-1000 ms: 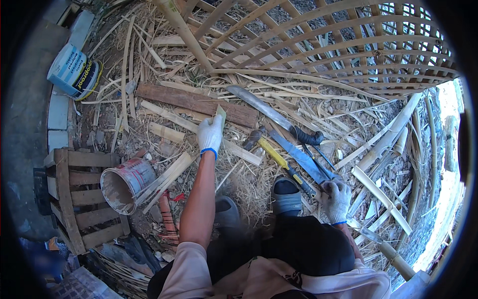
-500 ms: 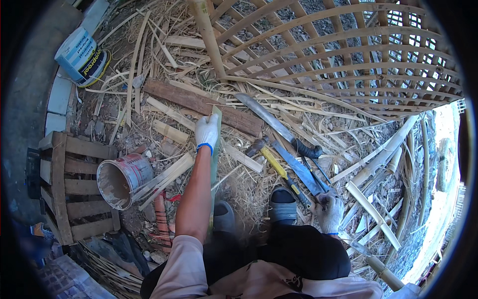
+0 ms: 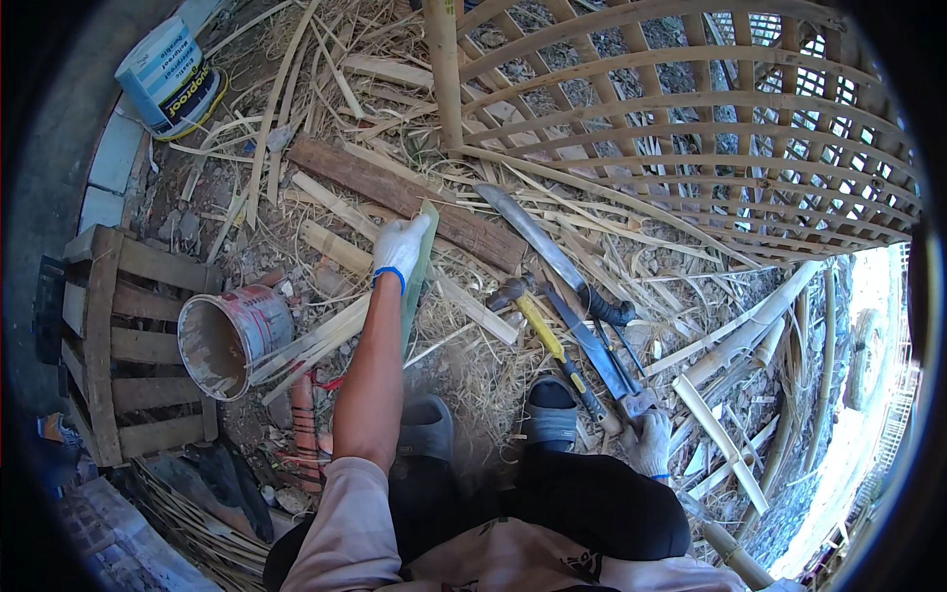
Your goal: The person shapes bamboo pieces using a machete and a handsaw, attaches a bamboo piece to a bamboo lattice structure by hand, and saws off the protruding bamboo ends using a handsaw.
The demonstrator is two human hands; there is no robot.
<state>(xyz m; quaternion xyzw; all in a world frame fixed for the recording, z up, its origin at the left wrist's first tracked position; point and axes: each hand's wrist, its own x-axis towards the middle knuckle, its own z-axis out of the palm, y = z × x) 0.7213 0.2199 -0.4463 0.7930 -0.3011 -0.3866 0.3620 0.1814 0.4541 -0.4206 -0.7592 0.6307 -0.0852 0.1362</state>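
My left hand (image 3: 400,249), in a white glove with a blue cuff, grips the upper part of a green bamboo strip (image 3: 417,286). The strip slants down beside my left forearm, which hides part of it. Low on the right, my gloved right hand (image 3: 647,439) is closed round the near end of a machete with a bluish blade (image 3: 595,345); the grip itself is mostly covered by the fingers. Just left of that blade lies a hammer with a yellow handle (image 3: 545,333). A second, curved machete (image 3: 533,229) with a black handle rests beyond them.
A reddish-brown plank (image 3: 404,202) lies ahead among bamboo shavings. On the left are a dirty bucket (image 3: 237,335), a wooden crate (image 3: 153,345) and a blue-white tub (image 3: 170,84). A woven bamboo lattice (image 3: 681,128) rises at upper right. My sandals (image 3: 550,419) are below.
The view has shifted slightly. My left hand has tilted the green strip, so its lower part leans further left. My right hand stays at the machete's near end.
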